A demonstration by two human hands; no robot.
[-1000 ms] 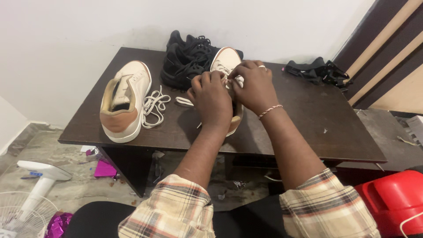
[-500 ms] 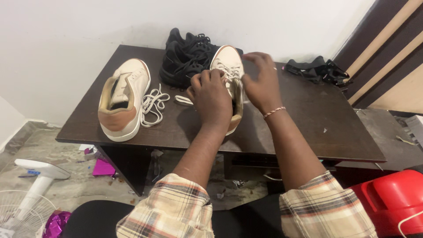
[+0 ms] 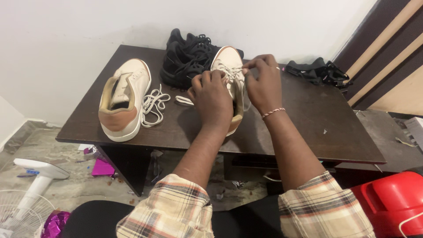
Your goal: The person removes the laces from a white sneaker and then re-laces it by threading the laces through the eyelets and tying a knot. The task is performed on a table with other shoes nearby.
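Since half a second ago the right hand has closed fingers on the lace at frame centre, while the left hand, fingers curled, steadies the cream shoe; pull evenly.

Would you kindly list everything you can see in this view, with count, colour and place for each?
cream shoe being laced: one, cream with tan heel, table centre, under both hands
shoelace: one, off-white, pinched at the shoe's eyelets
unlaced cream shoe: one, cream and tan, table left
loose lace: one, off-white, beside the unlaced shoe
black shoes: two, black, table back by the wall
black strap bundle: one, black, table right rear
table: one, dark brown
fan: one, white, floor lower left
red plastic container: one, red, lower right
pink foil scraps: a few, magenta, floor under the table
left hand: one, on the shoe
right hand: one, bracelet at wrist, pinching the lace
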